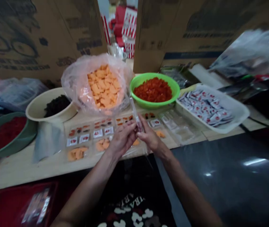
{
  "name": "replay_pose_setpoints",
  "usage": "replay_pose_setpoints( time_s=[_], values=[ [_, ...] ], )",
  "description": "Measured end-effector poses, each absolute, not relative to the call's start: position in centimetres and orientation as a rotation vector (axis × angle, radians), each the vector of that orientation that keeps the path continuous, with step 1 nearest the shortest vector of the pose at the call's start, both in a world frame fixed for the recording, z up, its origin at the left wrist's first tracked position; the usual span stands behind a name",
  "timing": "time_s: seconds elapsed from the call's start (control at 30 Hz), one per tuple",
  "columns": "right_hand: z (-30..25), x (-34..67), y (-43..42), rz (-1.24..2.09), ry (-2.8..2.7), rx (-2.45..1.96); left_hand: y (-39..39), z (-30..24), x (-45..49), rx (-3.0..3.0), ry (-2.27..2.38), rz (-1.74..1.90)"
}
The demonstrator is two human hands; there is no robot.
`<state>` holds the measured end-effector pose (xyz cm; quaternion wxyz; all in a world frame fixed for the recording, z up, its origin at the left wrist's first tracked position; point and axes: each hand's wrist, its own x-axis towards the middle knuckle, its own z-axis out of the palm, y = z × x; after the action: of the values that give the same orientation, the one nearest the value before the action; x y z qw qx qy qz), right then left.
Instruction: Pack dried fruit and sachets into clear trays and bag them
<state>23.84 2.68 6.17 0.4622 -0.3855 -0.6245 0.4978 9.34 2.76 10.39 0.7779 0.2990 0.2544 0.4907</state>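
Left hand (122,138) and right hand (150,137) are in close together, fingers curled, both pinching 1 slim clear plastic sleeve (136,115) that stands tilted up between them, just above the wooden table (30,170)! Around them, rows of small glossy packets (79,154) lie flat, with orange and red bits inside. Behind those, 1 crinkly plastic bag (77,82) heaped with orange chunks, 1 round green bowl (131,88) of diced red pieces, 1 cream bowl (39,101) of dark bits, and 1 white tray (238,113) piled with little sachets!
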Motion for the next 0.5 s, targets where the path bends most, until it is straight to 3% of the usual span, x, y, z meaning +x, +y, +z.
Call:
replay_pose_setpoints(
  time_s=[0.2,0.5],
  values=[
    [8.4,24.1,4.0,1.144,-1.632,-0.923,4.5,10.9,9.7,0.597,0.549,1.133],
    [8.8,22.7,3.8,1.318,-1.53,-0.802,4.7,11.0,9.7,0.503,0.679,1.181]
  ],
)
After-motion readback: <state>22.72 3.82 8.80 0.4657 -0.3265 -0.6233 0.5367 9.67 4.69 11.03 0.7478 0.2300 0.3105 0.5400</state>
